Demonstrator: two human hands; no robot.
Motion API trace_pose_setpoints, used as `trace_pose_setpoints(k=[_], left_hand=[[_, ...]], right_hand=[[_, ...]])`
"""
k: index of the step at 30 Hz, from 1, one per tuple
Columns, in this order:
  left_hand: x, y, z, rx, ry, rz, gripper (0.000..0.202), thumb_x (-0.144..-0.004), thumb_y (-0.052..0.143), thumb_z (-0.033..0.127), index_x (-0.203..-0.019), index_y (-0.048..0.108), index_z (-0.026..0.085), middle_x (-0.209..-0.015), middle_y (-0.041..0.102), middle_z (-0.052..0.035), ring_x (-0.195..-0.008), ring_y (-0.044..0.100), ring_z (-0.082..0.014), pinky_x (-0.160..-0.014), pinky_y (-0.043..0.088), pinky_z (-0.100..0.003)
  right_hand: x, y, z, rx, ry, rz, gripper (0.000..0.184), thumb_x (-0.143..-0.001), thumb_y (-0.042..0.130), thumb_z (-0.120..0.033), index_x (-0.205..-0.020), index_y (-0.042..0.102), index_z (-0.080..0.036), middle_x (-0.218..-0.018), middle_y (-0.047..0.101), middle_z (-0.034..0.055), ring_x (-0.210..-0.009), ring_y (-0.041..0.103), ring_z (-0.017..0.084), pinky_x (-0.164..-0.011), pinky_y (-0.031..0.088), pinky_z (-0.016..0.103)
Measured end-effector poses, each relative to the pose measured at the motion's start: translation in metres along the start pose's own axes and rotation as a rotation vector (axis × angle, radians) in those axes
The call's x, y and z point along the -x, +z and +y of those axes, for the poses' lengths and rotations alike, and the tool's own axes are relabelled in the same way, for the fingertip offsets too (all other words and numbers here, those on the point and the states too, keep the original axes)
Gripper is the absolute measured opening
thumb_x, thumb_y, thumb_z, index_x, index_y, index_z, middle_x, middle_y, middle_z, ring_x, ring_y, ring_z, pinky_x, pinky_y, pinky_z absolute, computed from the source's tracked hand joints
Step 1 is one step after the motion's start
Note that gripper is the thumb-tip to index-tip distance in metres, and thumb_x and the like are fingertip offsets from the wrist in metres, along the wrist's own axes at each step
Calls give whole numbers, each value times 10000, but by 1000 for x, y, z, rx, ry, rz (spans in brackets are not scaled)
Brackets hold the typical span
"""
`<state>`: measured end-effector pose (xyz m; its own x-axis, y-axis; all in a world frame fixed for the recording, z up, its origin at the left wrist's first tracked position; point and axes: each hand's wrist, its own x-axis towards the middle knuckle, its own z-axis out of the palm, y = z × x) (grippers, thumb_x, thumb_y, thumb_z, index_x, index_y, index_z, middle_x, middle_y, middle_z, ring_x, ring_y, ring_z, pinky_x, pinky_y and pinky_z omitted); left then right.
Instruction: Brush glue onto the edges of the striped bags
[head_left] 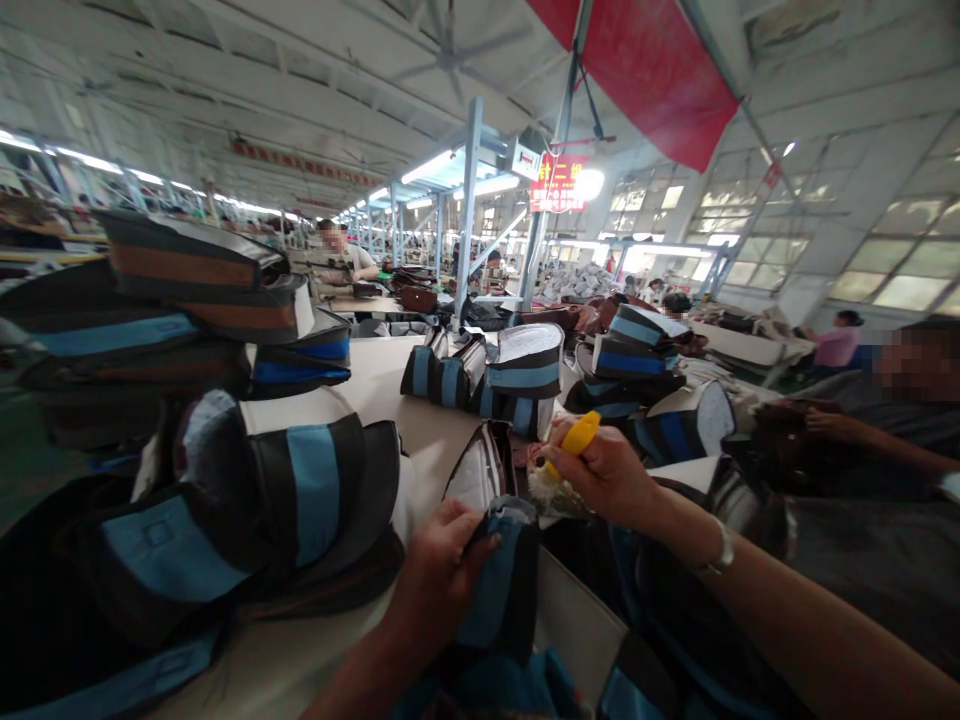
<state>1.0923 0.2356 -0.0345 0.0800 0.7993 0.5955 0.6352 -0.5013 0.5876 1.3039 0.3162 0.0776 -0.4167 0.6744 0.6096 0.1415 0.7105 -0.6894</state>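
My left hand (442, 565) is closed on the upper edge of a black and blue fabric bag piece (501, 590) held upright near the bottom middle of the head view. My right hand (604, 470) is closed round a brush with a yellow handle (579, 436); its pale bristles (541, 487) sit just above the top of the bag piece. A silver bracelet (721, 550) circles my right wrist. Behind the two hands a brown-edged open bag (484, 465) stands on the pale table (420, 420).
Stacks of black, blue and brown bag pieces (225, 300) rise at the left, with more piles (517, 375) across the table middle and right (645, 360). A co-worker's arm (862, 430) reaches in from the right. Another person (341, 260) sits at a far table.
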Motion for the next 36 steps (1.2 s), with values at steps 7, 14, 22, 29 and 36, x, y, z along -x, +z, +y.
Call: trace_pose_setpoints(k=[7,14,22,29,36], left_hand=[[0,25,9,-652,502,195,209,-952,450,56,-1001,647,104,-761,581,-59,-669,545,-202,-606,449,-329],[-4,29,17,-653,565,157,259,-978,365,55,-968,612,133,-760,567,-51,-667,530,-201,-581,442,-338],[-3,26,12,-595,599,145,241,-987,374,67,-961,604,137,-746,578,-44,-655,532,-186,-590,442,-332],[-11,-8,-23,-555,516,273,91,-978,531,169,-986,621,152,-736,584,-29,-650,550,-169,-603,446,-302],[-8,-26,-58,-333,54,400,225,-918,661,403,-981,621,190,-917,616,-42,-827,620,-186,-744,505,-294]], right_hand=[[-11,4,-20,149,-42,1,255,-957,564,-378,-792,612,-190,-638,552,-33,-543,466,101,-532,382,216],[-18,10,-18,619,-193,-227,277,-940,513,-296,-695,566,-178,-614,539,-4,-575,455,120,-604,325,260],[-22,21,-11,659,-228,-296,246,-868,612,-238,-639,535,-191,-554,463,-30,-503,337,106,-582,284,278],[-10,0,8,230,20,69,258,-867,673,-373,-704,647,-175,-591,571,-10,-538,479,112,-537,371,232],[22,49,41,-984,606,239,267,-814,726,-355,-685,594,-162,-386,388,-111,-325,209,29,-428,404,190]])
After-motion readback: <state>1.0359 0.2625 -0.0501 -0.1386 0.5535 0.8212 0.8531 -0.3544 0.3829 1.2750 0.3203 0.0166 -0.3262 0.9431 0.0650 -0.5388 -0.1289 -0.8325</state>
